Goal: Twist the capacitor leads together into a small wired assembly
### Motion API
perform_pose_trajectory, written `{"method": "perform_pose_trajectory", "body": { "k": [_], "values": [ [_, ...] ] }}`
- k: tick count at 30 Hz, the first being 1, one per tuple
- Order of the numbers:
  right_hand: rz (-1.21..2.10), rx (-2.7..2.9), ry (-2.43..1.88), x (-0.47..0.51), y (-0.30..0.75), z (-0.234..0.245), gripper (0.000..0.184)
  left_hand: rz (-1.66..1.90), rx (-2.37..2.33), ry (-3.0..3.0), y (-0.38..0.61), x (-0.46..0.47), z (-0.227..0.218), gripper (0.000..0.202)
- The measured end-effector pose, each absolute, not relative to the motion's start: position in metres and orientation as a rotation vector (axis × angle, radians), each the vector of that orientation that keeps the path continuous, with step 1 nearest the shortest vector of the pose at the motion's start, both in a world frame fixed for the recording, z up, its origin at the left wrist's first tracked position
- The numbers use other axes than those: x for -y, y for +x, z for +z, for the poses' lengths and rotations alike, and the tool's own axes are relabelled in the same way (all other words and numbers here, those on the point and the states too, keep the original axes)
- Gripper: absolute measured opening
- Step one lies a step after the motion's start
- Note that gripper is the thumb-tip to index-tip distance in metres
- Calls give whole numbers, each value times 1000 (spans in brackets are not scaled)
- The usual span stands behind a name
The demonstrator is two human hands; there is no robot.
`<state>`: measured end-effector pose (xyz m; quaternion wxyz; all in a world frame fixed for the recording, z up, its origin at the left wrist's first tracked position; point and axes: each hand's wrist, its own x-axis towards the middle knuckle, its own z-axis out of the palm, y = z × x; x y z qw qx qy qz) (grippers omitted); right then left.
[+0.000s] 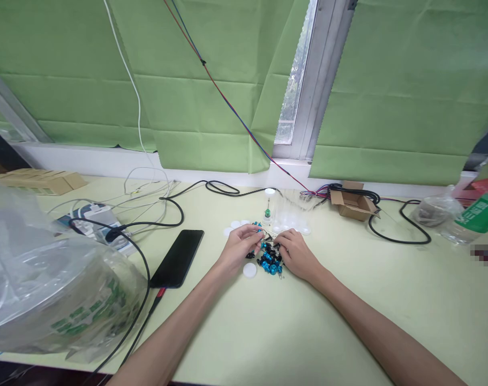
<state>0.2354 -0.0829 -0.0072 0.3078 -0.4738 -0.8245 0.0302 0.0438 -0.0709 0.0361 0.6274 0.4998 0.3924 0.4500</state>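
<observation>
A pile of small shiny blue and black parts point(271, 261), some with thin wire ends, lies on the table between my hands. My left hand point(240, 244) is at the pile's left side, thumb and fingers pinched together; whatever is between the fingertips is too small to name. On the right edge of the pile, my right hand point(295, 252) has its fingers curled down among the parts, and its fingertips are partly hidden. A white disc point(249, 269) lies flat just below my left hand. Beyond the hands stands a small green piece point(267, 213) in a clear holder.
Clear plastic tubes point(290, 221) stand behind my right hand. A black phone point(178, 259) with a cable lies left, beside a large plastic-wrapped spool point(59, 300). Cables and an open cardboard box point(353, 203) are along the back; a green-labelled bottle point(474, 217) is at right.
</observation>
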Motion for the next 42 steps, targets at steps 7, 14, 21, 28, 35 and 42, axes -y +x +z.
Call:
{"method": "perform_pose_trajectory", "body": {
  "k": [7, 14, 21, 28, 35, 42],
  "values": [
    [68, 2184, -1253, 83, 235, -7, 26, 1043, -906, 1178, 45, 70, 34, 30],
    [43, 2218, -1291, 85, 234, -4, 26, 1038, -917, 1168, 46, 70, 32, 33],
    [106, 2199, -1259, 84, 234, -7, 26, 1040, -918, 1155, 47, 70, 32, 34],
    [152, 2154, -1206, 81, 234, -11, 27, 1046, -915, 1154, 46, 70, 32, 36],
    [164, 2116, -1185, 83, 234, -8, 29, 1046, -923, 1164, 46, 70, 32, 34],
    [161, 2069, -1158, 80, 234, -12, 29, 1041, -938, 1173, 45, 70, 32, 34]
  ]
}}
